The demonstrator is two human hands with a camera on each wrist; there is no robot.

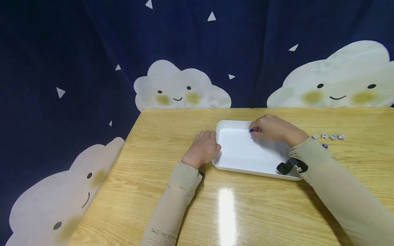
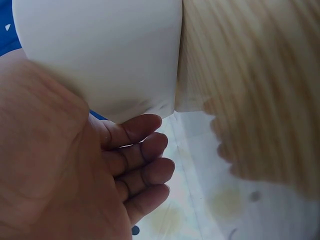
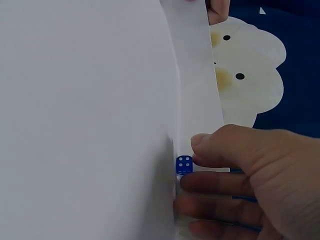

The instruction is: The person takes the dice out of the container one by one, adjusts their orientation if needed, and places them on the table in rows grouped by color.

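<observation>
A white rectangular tray (image 1: 237, 150) lies on the wooden table. My left hand (image 1: 202, 147) grips its left rim; in the left wrist view the fingers (image 2: 150, 172) bend at the outside of the tray wall (image 2: 110, 55). Inside the tray, by its far wall, my right hand (image 1: 271, 129) pinches a small blue die (image 1: 251, 130) between thumb and forefinger. The right wrist view shows this blue die (image 3: 184, 164) with four white dots facing the camera, low against the wall. The other fingers of that hand extend alongside the wall.
Right of the tray, a row of several white dice (image 1: 332, 137) lies on the table (image 1: 172, 123), with a blue die (image 1: 325, 146) just nearer, partly beside my right sleeve. A dark blue curtain (image 1: 246, 51) with cloud faces hangs behind the table and at its left.
</observation>
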